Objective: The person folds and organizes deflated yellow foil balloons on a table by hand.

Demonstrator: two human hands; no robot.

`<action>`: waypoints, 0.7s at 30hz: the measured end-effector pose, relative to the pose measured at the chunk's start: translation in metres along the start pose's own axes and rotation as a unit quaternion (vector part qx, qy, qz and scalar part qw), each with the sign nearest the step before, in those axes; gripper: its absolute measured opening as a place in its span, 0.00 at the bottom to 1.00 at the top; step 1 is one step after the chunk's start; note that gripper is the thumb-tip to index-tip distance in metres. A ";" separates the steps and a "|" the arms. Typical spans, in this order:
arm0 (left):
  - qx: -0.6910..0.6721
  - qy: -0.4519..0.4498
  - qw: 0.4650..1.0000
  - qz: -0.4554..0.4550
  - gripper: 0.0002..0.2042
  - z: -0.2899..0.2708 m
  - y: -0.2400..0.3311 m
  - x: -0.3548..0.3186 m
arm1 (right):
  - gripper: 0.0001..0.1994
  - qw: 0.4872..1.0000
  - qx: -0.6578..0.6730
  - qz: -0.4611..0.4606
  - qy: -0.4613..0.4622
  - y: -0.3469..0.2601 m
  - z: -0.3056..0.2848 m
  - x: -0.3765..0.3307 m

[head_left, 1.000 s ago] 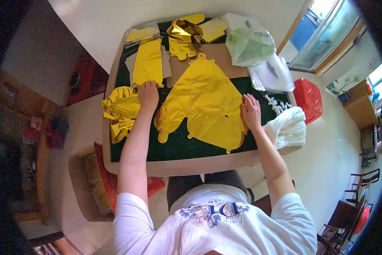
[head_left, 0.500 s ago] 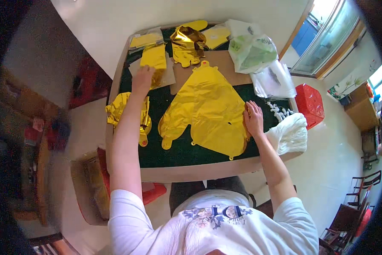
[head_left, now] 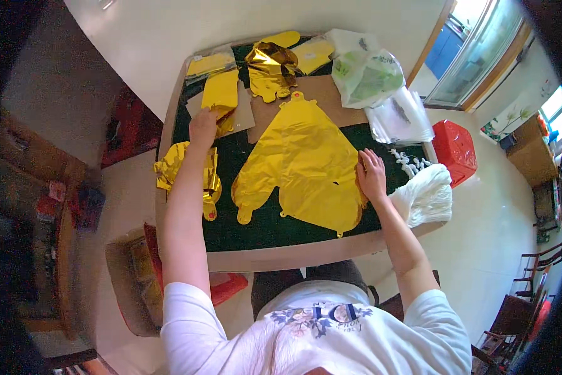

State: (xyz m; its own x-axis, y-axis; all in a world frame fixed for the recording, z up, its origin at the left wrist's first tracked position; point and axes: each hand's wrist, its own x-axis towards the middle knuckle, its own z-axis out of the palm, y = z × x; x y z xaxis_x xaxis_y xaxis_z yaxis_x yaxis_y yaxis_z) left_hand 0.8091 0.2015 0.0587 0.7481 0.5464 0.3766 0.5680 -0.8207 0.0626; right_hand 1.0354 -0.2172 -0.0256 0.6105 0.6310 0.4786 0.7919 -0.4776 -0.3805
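Observation:
A flat, uninflated gold foil balloon (head_left: 299, 156) lies spread across the dark green tabletop (head_left: 265, 240), with a small red spot at its far tip. My right hand (head_left: 372, 176) rests on the balloon's right edge, fingers stretched out. At the far left, my left hand (head_left: 203, 129) is closed on the near end of a folded yellow foil balloon (head_left: 221, 90), whose end bends up at the fingers. Beneath that folded piece is a clear packet on a cardboard sheet (head_left: 243, 107). A crumpled gold foil balloon (head_left: 171, 170) lies beside my left forearm, partly covered by it.
Along the back are a shiny crumpled gold foil (head_left: 270, 70), packed yellow foil pieces (head_left: 211, 62) and a white-green plastic bag (head_left: 368, 75). Clear bags (head_left: 401, 119), a bundle of white string (head_left: 423, 197) and a red stool (head_left: 454, 153) are at the right.
My left hand has drawn slightly nearer and left, and the near end of the folded yellow foil now bends up in its fingers. My right hand stays on the balloon's edge.

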 end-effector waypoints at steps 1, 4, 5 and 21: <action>0.006 0.002 1.000 -0.004 0.10 0.006 -0.012 -0.003 | 0.17 1.000 0.007 -0.004 -0.001 -0.005 0.002 0.002; 0.083 -0.012 0.996 -0.014 0.09 0.023 -0.035 -0.017 | 0.17 1.000 0.021 -0.007 -0.007 -0.017 0.009 0.005; 0.124 -0.058 0.989 0.050 0.09 0.027 -0.003 -0.019 | 0.18 1.000 0.003 0.011 -0.011 -0.003 0.002 -0.001; -0.055 -0.146 0.988 0.006 0.09 0.005 -0.002 -0.001 | 0.18 1.000 -0.002 0.008 -0.010 0.002 0.002 -0.002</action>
State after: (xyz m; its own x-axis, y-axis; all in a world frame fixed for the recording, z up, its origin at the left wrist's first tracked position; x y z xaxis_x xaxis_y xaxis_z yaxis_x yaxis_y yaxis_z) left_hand 0.8092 0.2034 0.0536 0.8313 0.5475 0.0960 0.5289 -0.8323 0.1662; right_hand 1.0355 -0.2183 -0.0291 0.6220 0.6355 0.4574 0.7827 -0.4897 -0.3841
